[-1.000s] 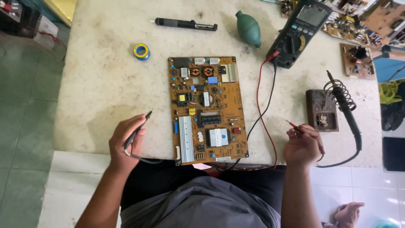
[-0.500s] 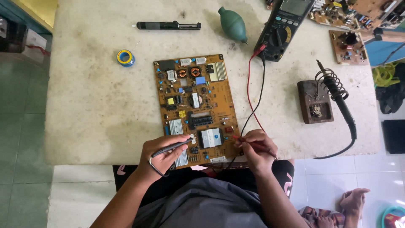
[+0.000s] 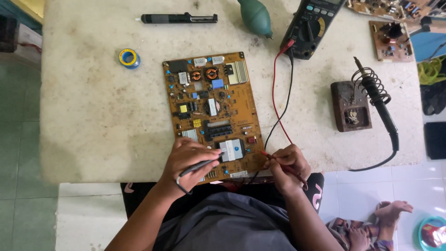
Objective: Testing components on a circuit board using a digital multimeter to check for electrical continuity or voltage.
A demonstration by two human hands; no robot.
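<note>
Probing step: the left hand pinches the black probe and the right hand the red probe at the circuit board's near edge; steady tip placement seems the next need.

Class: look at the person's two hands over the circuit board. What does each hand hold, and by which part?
Left hand: black test probe, grip along its shaft. Right hand: red test probe, grip behind the tip.

We see an orange-brown circuit board on a speckled off-white worktop, red and black test leads, a dark multimeter with a yellow dial mark, a teal-green blower bulb, and a blue-and-yellow solder spool.
</note>
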